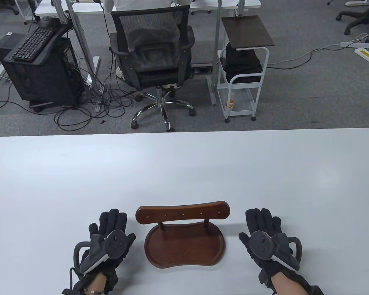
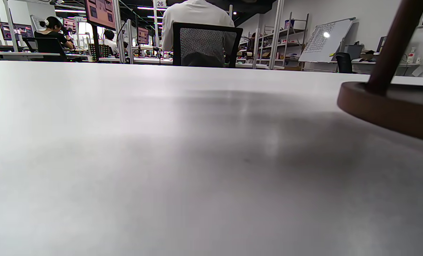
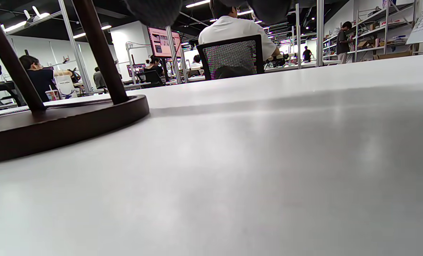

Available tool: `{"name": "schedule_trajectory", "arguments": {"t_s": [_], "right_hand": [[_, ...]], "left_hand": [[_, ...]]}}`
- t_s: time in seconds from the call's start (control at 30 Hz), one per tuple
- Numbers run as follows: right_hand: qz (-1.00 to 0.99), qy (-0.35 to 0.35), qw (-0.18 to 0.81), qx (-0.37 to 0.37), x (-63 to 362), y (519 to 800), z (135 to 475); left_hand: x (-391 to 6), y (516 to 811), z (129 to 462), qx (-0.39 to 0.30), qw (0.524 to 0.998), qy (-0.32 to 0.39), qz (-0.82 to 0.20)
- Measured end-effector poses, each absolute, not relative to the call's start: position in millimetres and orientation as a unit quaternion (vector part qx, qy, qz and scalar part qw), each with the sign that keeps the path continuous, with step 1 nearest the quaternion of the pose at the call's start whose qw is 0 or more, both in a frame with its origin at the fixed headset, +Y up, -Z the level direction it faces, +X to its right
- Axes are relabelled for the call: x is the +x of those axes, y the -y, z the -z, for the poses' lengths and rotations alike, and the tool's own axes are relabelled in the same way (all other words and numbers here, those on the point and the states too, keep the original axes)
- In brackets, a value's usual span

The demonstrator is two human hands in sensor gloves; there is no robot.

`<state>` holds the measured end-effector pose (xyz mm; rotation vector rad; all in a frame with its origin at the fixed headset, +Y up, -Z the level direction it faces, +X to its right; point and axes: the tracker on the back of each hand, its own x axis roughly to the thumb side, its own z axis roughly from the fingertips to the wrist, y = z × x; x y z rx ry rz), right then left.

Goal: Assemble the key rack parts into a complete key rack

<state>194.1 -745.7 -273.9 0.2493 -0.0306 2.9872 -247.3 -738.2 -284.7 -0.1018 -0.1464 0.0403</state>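
A dark wooden key rack stands near the table's front edge: a kidney-shaped base tray (image 1: 184, 245) with two posts (image 1: 206, 222) carrying a curved top bar (image 1: 182, 212) with several small holes. My left hand (image 1: 112, 229) rests flat on the table left of the rack, fingers spread, holding nothing. My right hand (image 1: 263, 224) rests flat on the table right of the rack, also empty. The left wrist view shows the tray's edge (image 2: 385, 106) and one post (image 2: 392, 46). The right wrist view shows the tray (image 3: 62, 121) and two posts (image 3: 97, 53).
The white table (image 1: 184, 169) stretches wide beyond the rack. Past its far edge are an office chair (image 1: 153, 58) with a seated person, a computer tower (image 1: 40, 70) and a small white cart (image 1: 243, 67).
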Motion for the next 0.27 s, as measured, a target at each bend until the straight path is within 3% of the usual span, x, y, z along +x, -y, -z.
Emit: {"name": "schedule_trajectory", "arguments": {"t_s": [0.27], "right_hand": [[-0.993,0.009,0.072,0.088,193.7,746.2,273.4]], "left_hand": [[-247.4,739.0,284.8,-0.050,0.996,0.074,-0.020]]}}
